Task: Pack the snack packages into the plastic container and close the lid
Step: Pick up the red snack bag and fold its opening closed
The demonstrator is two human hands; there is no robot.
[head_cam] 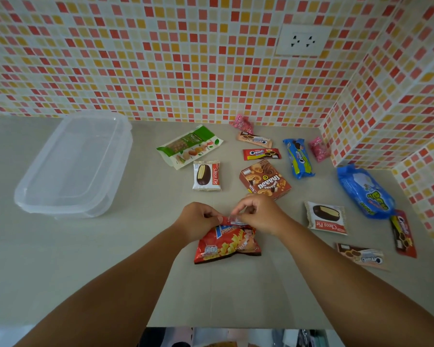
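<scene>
A red potato-snack bag (pixel 227 245) lies on the grey counter in front of me. My left hand (pixel 198 220) and my right hand (pixel 259 214) both pinch its top edge. A clear plastic container (pixel 73 166) with its lid on sits at the left. Loose snacks lie beyond: a green nut pack (pixel 189 146), a Choco Pie (pixel 206 176), a brown biscuit box (pixel 265 181), a second Choco Pie (pixel 326 217), a blue cookie roll (pixel 298 158) and a large blue bag (pixel 365 191).
Small cream-cookie packs (pixel 261 154) and pink candies (pixel 242 123) lie near the tiled back wall. More cookie packs (pixel 402 232) rest by the right wall. A wall socket (pixel 302 40) sits above. The counter's front edge (pixel 236 326) is close below my arms.
</scene>
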